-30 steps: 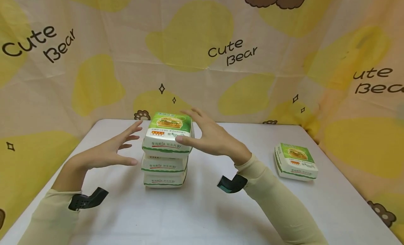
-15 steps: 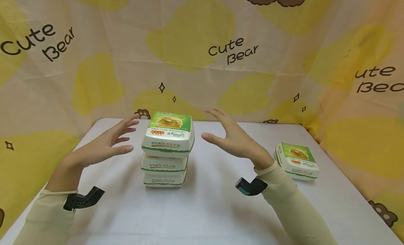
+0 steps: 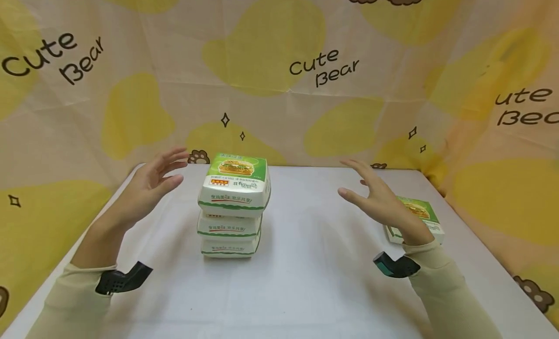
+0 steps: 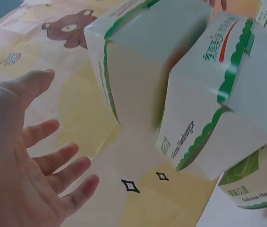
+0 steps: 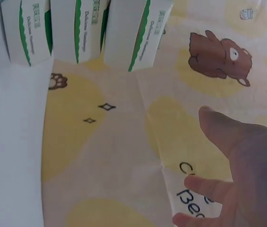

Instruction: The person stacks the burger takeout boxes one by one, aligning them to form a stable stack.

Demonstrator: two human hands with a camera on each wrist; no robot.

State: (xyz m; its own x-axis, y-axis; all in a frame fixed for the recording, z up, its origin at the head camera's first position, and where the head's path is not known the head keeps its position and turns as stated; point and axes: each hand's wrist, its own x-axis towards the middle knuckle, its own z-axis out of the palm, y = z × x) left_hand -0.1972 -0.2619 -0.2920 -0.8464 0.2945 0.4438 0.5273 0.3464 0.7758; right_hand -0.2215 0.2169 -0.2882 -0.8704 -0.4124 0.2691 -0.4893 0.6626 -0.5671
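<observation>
Three green-and-white hamburger boxes form a stack left of the table's middle: a top box [image 3: 233,198], a middle box [image 3: 229,226] and a bottom box [image 3: 229,248]. The top one is set slightly off the two below. To the left of the stack, apart from it, hovers my left hand [image 3: 141,191] with fingers spread. My right hand [image 3: 384,203] is raised well to the right of the stack, holding nothing. It partly hides a single hamburger box [image 3: 421,210]. In the right wrist view, the stack's sides show beyond my right hand [image 5: 252,175].
A white table [image 3: 279,290] lies under the boxes. Behind it and along both sides hangs a yellow-patterned cloth [image 3: 262,47] with "Cute Bear" lettering. A black band device [image 3: 124,279] sits on the left sleeve, and another device [image 3: 396,265] on the right sleeve.
My right hand has left the top box and moved right, now in front of the single box. My left hand has drawn slightly back and up from the stack. The stack stays put.
</observation>
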